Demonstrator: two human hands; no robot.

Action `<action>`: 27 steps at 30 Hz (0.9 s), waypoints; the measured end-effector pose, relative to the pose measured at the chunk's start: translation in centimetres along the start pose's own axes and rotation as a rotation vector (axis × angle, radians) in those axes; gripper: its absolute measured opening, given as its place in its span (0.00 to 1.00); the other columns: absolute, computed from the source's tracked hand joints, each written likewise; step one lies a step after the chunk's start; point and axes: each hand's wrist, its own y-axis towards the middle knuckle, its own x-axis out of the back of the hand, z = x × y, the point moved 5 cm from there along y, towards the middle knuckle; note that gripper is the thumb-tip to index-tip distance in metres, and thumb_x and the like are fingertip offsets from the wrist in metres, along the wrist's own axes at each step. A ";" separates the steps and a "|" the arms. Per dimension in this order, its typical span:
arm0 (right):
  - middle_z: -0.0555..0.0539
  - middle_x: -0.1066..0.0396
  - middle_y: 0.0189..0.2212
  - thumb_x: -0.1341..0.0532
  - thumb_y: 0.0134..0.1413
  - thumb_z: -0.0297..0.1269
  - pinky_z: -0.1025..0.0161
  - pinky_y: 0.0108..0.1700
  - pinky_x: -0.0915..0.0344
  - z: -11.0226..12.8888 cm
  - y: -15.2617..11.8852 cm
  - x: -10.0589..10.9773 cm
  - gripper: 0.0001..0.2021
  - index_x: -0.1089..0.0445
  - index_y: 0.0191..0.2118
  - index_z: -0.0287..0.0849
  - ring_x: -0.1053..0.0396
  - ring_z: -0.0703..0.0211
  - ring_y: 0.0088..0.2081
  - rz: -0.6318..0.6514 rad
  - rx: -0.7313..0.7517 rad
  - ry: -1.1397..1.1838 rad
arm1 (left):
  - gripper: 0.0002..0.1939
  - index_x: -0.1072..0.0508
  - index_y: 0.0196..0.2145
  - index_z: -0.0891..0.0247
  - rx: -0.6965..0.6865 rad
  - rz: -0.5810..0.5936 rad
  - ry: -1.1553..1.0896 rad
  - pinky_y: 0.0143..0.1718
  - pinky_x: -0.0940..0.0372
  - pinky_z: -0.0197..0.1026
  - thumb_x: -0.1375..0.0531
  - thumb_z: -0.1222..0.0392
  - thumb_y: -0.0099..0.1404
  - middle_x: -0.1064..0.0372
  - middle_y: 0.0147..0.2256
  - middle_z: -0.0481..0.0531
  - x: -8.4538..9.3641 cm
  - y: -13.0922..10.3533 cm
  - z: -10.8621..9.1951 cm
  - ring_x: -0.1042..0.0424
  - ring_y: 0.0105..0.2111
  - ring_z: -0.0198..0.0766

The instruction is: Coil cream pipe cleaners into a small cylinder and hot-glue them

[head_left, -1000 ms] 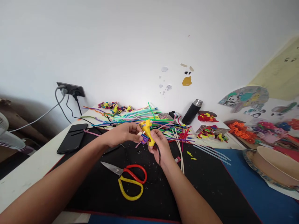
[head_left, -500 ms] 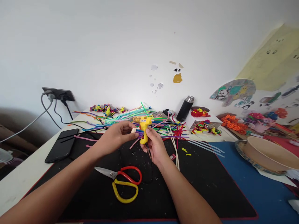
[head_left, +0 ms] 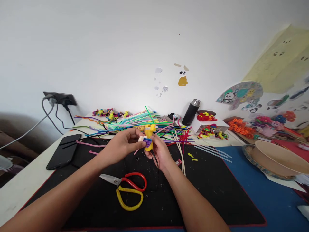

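My right hand [head_left: 158, 149] is closed around the handle of a yellow hot glue gun [head_left: 150, 130], its black cord hanging down past the wrist. Pinched in my left hand [head_left: 126, 140] is a small craft piece [head_left: 146, 142], purple and blue with a cream-white end. It sits right against the near side of the glue gun; whether the two touch I cannot tell. Below both hands, scissors [head_left: 130, 190] with one red and one yellow handle lie on the black mat [head_left: 205, 193].
Behind the hands spreads a pile of coloured pipe cleaners [head_left: 135, 120]. A phone [head_left: 64, 151] lies at left. A black flask [head_left: 191, 112], a white box [head_left: 217, 125], clear glue sticks [head_left: 213, 152] and a beige bowl [head_left: 277, 156] stand or lie to the right.
The small craft piece has moved slightly right and turned, showing more of its purple face in front of the glue gun. The glue gun has dipped slightly. Both hands keep their hold.
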 end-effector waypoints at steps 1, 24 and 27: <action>0.54 0.27 0.25 0.29 0.51 0.48 0.71 0.13 0.46 0.1 0.0 0.0 0.18 0.30 0.41 0.42 0.35 0.66 0.16 0.006 -0.001 0.009 | 0.18 0.28 0.36 0.61 -0.003 0.011 -0.009 0.35 0.32 0.40 0.27 0.50 0.58 0.24 0.32 0.47 -0.2 -0.1 -0.2 0.24 0.32 0.39; 0.53 0.29 0.20 0.29 0.45 0.44 0.71 0.15 0.46 -0.7 0.0 0.0 0.14 0.28 0.31 0.40 0.38 0.65 0.18 -0.089 -0.099 0.114 | 0.14 0.29 0.39 0.60 -0.025 0.104 -0.010 0.47 0.28 0.48 0.30 0.51 0.65 0.20 0.35 0.52 -2.5 -0.9 0.4 0.20 0.37 0.44; 0.53 0.29 0.22 0.28 0.44 0.43 0.71 0.15 0.47 -0.1 0.1 0.2 0.14 0.27 0.32 0.40 0.37 0.66 0.18 -0.115 -0.065 0.119 | 0.15 0.28 0.39 0.60 -0.025 0.097 -0.007 0.47 0.29 0.47 0.29 0.50 0.63 0.19 0.39 0.54 -2.4 -0.9 0.1 0.20 0.40 0.45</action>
